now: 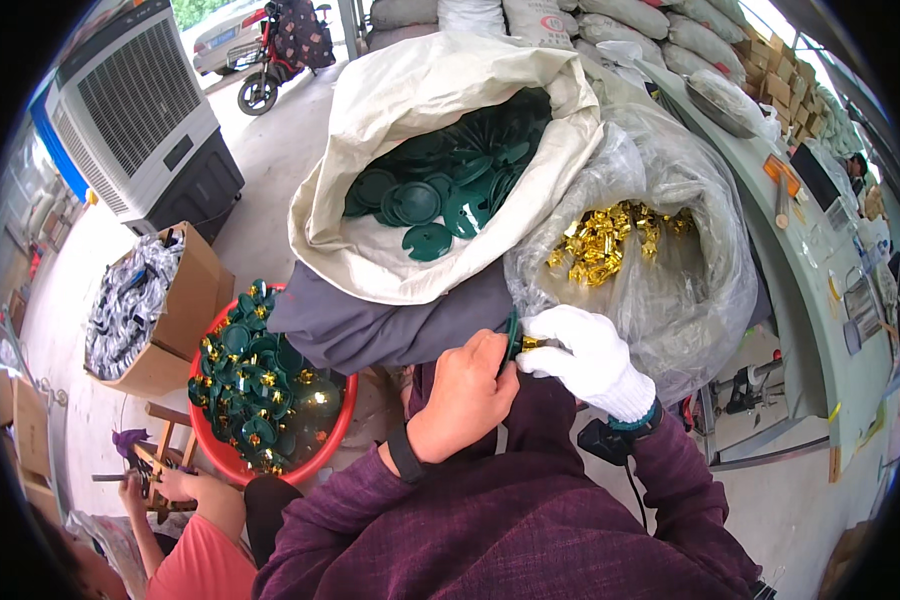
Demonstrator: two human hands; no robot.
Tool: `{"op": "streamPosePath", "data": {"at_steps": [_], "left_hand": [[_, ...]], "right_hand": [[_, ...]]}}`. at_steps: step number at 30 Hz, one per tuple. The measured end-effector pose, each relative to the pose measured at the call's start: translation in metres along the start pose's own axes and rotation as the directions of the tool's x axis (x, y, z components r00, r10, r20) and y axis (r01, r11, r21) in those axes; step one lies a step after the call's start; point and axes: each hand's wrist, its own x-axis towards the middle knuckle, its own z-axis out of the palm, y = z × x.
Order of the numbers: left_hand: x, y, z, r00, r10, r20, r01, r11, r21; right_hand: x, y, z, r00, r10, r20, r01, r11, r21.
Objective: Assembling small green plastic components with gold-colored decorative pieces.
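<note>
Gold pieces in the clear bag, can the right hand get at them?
Likely yes: the clear bag gapes open just beyond the right hand, though that hand is busy with one gold piece.

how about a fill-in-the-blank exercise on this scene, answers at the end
1. The right hand is covered by a white knitted ____.
2. The left hand grips a disc coloured dark ____.
3. The round red tub stands on the person's ____ side.
4. The clear plastic bag holds small shiny pieces coloured ____.

Missing words: glove; green; left; gold
</note>
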Motion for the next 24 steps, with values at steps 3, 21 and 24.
{"op": "streamPosePath", "data": {"at_steps": [3,21,24], "left_hand": [[-0.005,-0.005,0.005,0.993,-0.095,-0.076,0.080,0.980,-0.183],[-0.019,-0.016,-0.013,0.983,0.180,-0.033,-0.180,0.984,0.006],[-0.028,-0.030,-0.011,0.988,0.090,-0.123,-0.110,0.980,-0.168]], "right_hand": [[0.002,-0.009,0.001,0.979,0.186,0.087,-0.200,0.959,0.201],[0.015,-0.029,0.022,0.808,0.477,0.347,-0.579,0.533,0.617],[0.011,-0.020,0.032,0.810,0.438,0.389,-0.573,0.453,0.683]]}}
